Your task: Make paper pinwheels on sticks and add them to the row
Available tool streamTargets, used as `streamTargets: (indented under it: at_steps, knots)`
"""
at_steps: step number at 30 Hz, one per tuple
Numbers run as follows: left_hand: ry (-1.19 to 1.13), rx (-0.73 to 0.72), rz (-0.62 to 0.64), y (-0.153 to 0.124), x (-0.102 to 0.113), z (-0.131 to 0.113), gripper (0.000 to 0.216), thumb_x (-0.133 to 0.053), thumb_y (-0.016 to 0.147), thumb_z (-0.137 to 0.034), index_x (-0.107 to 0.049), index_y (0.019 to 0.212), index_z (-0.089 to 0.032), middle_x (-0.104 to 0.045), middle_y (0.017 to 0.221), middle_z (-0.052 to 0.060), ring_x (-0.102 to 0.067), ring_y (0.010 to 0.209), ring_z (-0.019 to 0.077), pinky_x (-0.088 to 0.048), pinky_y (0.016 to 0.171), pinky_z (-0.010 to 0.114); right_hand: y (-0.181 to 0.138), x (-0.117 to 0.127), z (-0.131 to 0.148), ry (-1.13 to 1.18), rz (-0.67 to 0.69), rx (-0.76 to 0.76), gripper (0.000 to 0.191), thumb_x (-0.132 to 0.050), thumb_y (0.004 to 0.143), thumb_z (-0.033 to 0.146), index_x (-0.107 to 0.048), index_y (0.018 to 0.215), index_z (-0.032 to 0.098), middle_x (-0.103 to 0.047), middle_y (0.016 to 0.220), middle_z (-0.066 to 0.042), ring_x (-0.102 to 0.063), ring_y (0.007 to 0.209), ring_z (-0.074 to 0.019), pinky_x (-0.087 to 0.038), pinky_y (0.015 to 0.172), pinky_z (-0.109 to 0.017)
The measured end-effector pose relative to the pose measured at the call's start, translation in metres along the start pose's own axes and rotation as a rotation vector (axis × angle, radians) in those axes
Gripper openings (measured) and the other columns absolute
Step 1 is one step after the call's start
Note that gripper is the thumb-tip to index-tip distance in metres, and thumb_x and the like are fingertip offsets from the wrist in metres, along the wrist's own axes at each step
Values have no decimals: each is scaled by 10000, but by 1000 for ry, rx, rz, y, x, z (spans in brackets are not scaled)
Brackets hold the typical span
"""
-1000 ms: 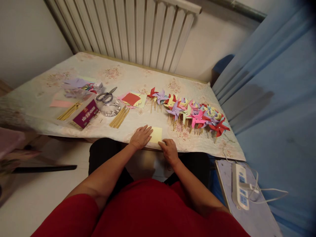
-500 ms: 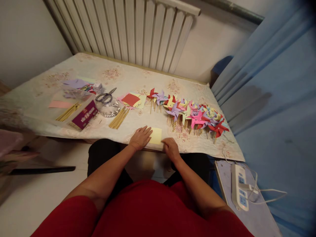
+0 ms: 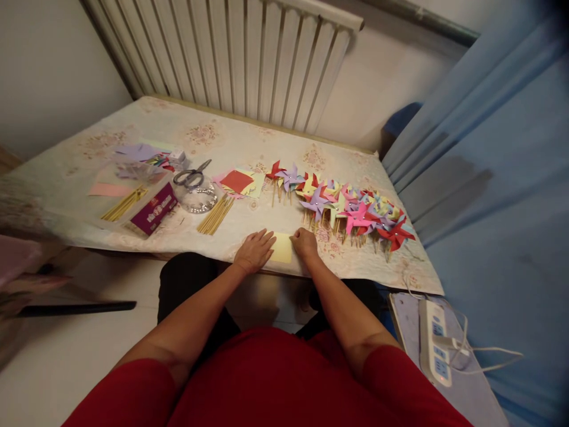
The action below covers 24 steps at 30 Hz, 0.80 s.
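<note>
A square of yellow paper (image 3: 282, 248) lies at the table's front edge, between my two hands. My left hand (image 3: 256, 251) rests flat with fingers stretched out, the fingertips on the paper's left side. My right hand (image 3: 304, 243) is closed, thumb and finger pinched at the paper's right edge near the upper corner. Farther right, several finished paper pinwheels (image 3: 358, 218) on sticks stand close together. Behind the yellow square lies a stack of coloured paper squares with a red one (image 3: 237, 181) on top. A bundle of thin sticks (image 3: 216, 216) is left of my left hand.
Scissors (image 3: 192, 177) and a clear round container of pins (image 3: 199, 200) sit left of the paper stack. A purple-fronted box (image 3: 154, 210) stands near more sticks (image 3: 123, 203) and purple paper (image 3: 137, 152). A power strip (image 3: 434, 341) lies low at the right.
My right hand has moved up along the paper's right edge, from its lower part toward the upper corner. My left hand stays on the paper. The view has shifted slightly.
</note>
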<state>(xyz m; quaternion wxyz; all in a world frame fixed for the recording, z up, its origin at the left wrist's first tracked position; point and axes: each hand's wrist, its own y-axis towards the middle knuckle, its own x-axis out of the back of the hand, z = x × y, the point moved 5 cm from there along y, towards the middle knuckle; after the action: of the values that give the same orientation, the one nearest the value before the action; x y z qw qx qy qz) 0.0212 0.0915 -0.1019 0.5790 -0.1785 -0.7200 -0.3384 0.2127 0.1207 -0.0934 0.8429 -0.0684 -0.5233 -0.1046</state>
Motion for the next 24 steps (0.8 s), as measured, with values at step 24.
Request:
streamTargets:
  at_steps: [24]
  knots:
    - [-19,6,-5,-1,-4,1,449,-370,964,-332,-488,1381,-216,-470,1461,81,-351,1382,275,-329,1059,459,9,4,3,-92,62,-53,207,-638,796,378,-674,827,176,-713,852,-83,-623,791,-192,-399,677,-259]
